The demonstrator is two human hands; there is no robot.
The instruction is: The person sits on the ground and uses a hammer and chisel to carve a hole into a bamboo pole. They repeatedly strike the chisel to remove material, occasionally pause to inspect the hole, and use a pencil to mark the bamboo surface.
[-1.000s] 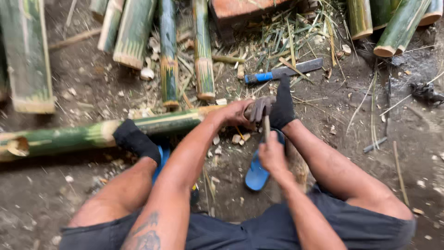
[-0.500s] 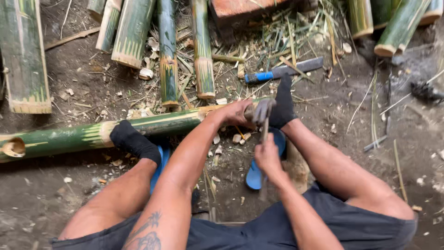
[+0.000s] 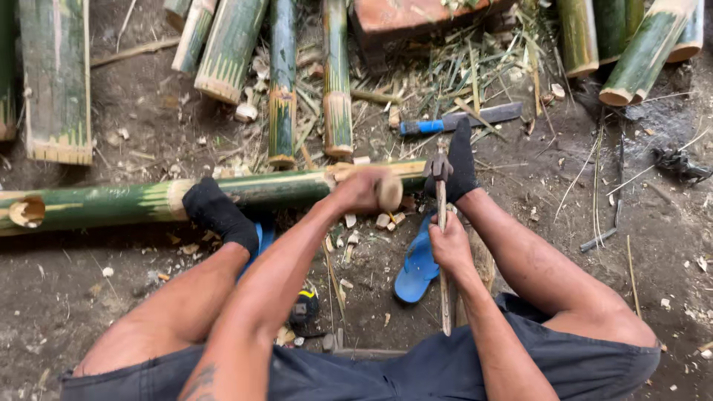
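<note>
The long bamboo pole (image 3: 134, 202) is deep green with pale yellow bands at its joints, and both socks (image 3: 220, 213) are black. A bright blue sandal (image 3: 416, 266) lies on grey-brown dirt (image 3: 653, 245), and the knife handle (image 3: 420, 127) matches it in blue beside a reddish brick (image 3: 416, 16).

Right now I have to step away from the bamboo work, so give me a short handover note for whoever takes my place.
Left hand: closed on a pale, blurred tool held at the long bamboo pole.
Right hand: gripping the hammer by its handle, head raised just above the pole's right end.
The pole lies crosswise on the ground, pinned by both black-socked feet.
A blue-handled blade lies beyond it; cut bamboo pieces lie further back.
Done: chips scattered below the pole.
Left: the pole is still in one piece.
</note>
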